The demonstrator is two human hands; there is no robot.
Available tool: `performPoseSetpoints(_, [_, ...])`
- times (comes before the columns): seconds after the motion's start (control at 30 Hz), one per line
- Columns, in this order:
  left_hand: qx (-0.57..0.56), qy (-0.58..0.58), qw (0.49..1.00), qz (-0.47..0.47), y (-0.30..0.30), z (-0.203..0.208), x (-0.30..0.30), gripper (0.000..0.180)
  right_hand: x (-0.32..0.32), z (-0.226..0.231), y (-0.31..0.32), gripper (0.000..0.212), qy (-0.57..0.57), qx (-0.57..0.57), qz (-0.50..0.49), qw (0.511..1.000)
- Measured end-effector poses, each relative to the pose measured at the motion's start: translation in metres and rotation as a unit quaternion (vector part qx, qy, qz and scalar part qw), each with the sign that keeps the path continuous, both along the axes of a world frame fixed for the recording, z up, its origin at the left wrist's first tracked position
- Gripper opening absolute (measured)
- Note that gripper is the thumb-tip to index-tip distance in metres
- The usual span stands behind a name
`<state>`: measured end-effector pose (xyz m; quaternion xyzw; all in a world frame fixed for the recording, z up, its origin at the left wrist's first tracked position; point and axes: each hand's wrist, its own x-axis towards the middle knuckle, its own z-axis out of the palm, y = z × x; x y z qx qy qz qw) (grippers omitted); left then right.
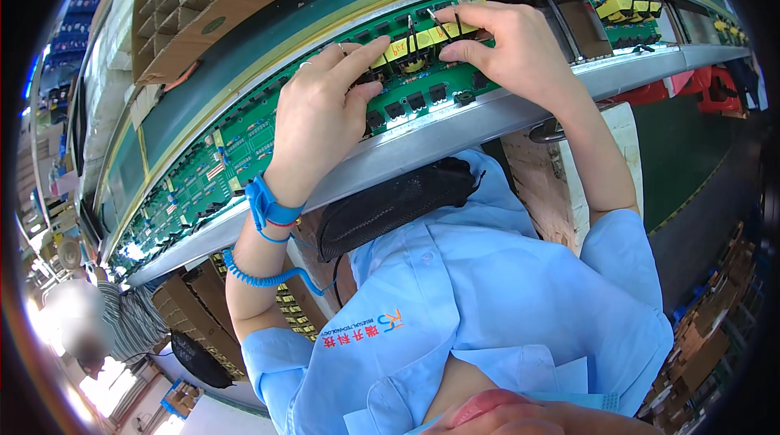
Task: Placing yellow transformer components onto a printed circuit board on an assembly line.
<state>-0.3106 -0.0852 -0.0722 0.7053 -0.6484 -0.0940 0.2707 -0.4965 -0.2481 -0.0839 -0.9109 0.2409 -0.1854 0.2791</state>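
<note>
A long green circuit board [264, 130] lies along the line in front of me, with rows of black parts near its close edge. Across its middle is a yellow-wrapped transformer [398, 51] with black wire leads [413, 33] standing up from it. My left hand [319, 110] closes thumb and fingers on the transformer's left end. At the other end, my right hand [520, 49] pinches it near the black leads. The fingers hide both ends, and whether its pins sit in the board cannot be seen. A blue wrist strap [272, 206] with a coiled cord circles my left wrist.
A metal rail [471, 125] runs along the near side of the board. Beyond it stands a divided cardboard box [219, 4] at the upper left. More boards with yellow-wrapped parts [626, 10] lie to the right. A person [122, 317] is at the far left.
</note>
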Motion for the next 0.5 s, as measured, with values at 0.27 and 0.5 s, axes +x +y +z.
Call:
performPoseSetpoints(0.27, [0.028,0.128,0.991,-0.016,-0.002,0.001,-0.011,0.067,-0.029,0.01,0.004,0.046,-0.157,-0.129,-0.06,0.977])
performPoseSetpoints(0.5, [0.047,0.216,0.969,-0.107,-0.057,-0.004,-0.048,0.081,-0.067,-0.002,0.076,0.033,-0.065,-0.189,0.093,0.975])
